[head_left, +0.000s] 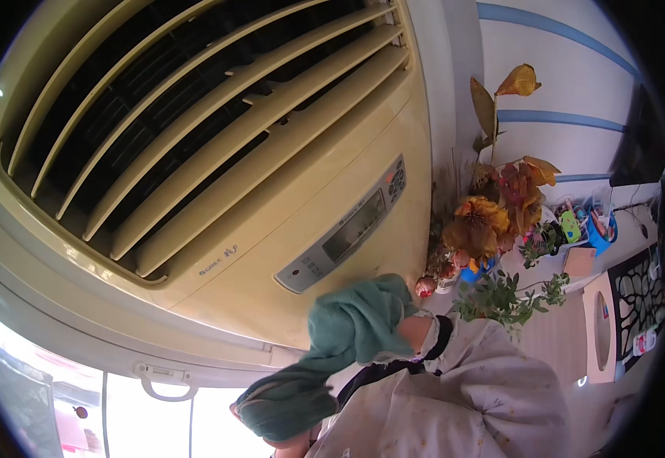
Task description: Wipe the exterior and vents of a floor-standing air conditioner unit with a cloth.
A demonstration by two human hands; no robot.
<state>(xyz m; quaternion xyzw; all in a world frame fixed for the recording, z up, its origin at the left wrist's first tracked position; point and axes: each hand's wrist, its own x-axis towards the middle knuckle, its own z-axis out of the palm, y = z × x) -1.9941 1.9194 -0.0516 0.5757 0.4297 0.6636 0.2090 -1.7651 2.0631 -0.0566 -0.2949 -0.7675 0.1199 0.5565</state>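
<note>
A green cloth (361, 315) is bunched over my right hand (415, 332), hiding its fingers; only skin near the wrist shows. This bunch lies against the lower front of a yellowed Gree floor-standing air conditioner (241, 292), below its control panel (344, 223). More of the same cloth stretches down to the left and wraps my left hand (234, 409). A bit of a finger shows at the cloth's edge, and the left hand appears apart from the unit. Curved louvers (212, 131) span the unit's upper front.
Artificial flowers (475, 223) and a leafy plant (498, 300) stand close on the right. Beyond are a blue bucket (601, 229) of small items and a dark screen (641, 143). At lower left, a white handle (166, 383) is by a bright window (143, 423).
</note>
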